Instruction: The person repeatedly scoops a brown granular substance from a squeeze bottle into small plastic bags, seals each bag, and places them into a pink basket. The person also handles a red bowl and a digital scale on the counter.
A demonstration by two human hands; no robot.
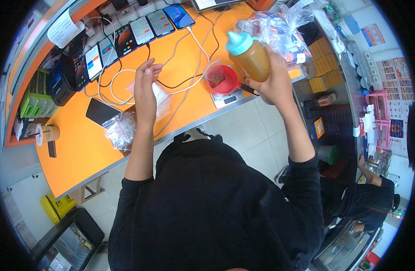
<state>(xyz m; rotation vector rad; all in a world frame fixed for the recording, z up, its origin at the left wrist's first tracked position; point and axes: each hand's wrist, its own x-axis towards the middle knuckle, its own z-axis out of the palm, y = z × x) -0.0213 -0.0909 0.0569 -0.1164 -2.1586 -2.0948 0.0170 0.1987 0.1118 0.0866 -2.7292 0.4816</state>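
My right hand (277,79) grips a squeeze bottle (253,62) of brown sauce with a turquoise nozzle cap. The bottle is tilted, its nozzle towards the upper left. Beside it, a red cup (231,79) sits on a digital scale (231,100) at the table's front edge. Inside the cup is a clear plastic bag (212,73) with some brown sauce in it. My left hand (146,89) is raised with nothing in it, fingers slightly curled. Behind and below that hand lie clear bags (163,101) and a pile of zip-lock bags (121,130).
Several phones (143,30) line the back of the orange table (78,149), with charging cables across it. A dark phone (102,111) and a drink cup (47,134) are at left. Wrapped packets (278,34) lie at right. A co-worker (363,203) stands at the far right.
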